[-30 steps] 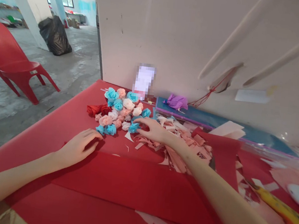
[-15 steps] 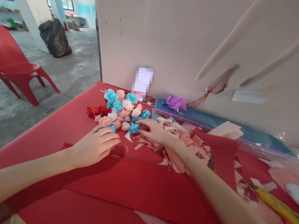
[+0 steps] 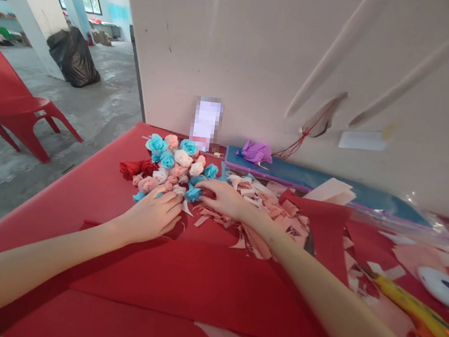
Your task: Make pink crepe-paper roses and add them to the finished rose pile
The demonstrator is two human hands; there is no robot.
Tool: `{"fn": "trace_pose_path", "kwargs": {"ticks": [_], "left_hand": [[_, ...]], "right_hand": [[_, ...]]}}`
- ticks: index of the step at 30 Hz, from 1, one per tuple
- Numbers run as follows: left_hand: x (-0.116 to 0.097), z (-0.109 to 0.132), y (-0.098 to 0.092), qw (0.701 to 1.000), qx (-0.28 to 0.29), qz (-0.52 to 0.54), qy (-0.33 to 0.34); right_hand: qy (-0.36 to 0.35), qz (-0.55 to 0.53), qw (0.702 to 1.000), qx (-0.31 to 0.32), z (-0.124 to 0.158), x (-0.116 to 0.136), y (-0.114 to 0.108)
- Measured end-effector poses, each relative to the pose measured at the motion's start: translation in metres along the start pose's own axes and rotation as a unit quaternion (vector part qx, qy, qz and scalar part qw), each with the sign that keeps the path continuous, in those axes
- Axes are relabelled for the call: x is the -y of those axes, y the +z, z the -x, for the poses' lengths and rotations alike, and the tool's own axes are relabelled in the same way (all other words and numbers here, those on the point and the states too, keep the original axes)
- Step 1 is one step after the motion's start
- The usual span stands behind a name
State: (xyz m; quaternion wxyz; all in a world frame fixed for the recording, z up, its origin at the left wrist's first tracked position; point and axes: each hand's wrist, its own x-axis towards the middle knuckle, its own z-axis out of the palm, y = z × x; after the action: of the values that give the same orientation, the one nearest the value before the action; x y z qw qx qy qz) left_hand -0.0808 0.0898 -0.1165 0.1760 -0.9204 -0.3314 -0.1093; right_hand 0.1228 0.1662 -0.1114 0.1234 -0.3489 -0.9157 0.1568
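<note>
A cluster of small paper roses in blue, pink, white and red (image 3: 183, 158) lies on the red tabletop (image 3: 104, 176). At the cluster's near edge rests my left hand (image 3: 157, 212), palm down, its fingers apart over the nearest flowers and gripping none that I can see. My right hand (image 3: 221, 196) touches a blue rose (image 3: 193, 192) at the right side of the cluster, with its fingers loosely spread. Pink and white paper scraps (image 3: 264, 205) lie beside and behind my right wrist. Folded red paper (image 3: 195, 279) is spread below both hands.
A blurred phone (image 3: 206, 123) leans against the pale panel (image 3: 261, 59). Purple paper (image 3: 256, 152) sits on a long blue packet (image 3: 327, 188). To the right are a yellow tool (image 3: 415, 309) and a white oval object (image 3: 444, 288). A red chair (image 3: 16, 104) stands left.
My left hand has moved slightly right and up, further over the near flowers. My right hand stays at the same blue rose. The whole view has shifted a little.
</note>
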Motion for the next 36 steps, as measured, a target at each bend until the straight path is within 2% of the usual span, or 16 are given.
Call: {"fn": "trace_pose_path", "kwargs": {"ticks": [8,14,20,29,36], "left_hand": [[0.009,-0.004,-0.007,1.0,0.008,0.014,-0.011],[0.02,-0.024,-0.013,0.999,0.044,0.014,-0.019],[0.023,-0.038,-0.01,0.998,0.069,-0.001,-0.01],[0.027,-0.033,-0.007,0.996,0.087,-0.002,-0.012],[0.025,-0.026,-0.014,0.998,0.061,0.014,-0.03]], "right_hand": [[0.003,0.002,1.0,-0.002,-0.003,0.004,0.001],[0.008,0.007,1.0,0.005,-0.003,0.004,0.001],[0.004,0.005,1.0,0.007,-0.003,0.006,0.001],[0.024,0.008,1.0,-0.019,-0.004,0.006,0.003],[0.086,0.031,0.996,-0.022,-0.01,0.011,0.002]]}}
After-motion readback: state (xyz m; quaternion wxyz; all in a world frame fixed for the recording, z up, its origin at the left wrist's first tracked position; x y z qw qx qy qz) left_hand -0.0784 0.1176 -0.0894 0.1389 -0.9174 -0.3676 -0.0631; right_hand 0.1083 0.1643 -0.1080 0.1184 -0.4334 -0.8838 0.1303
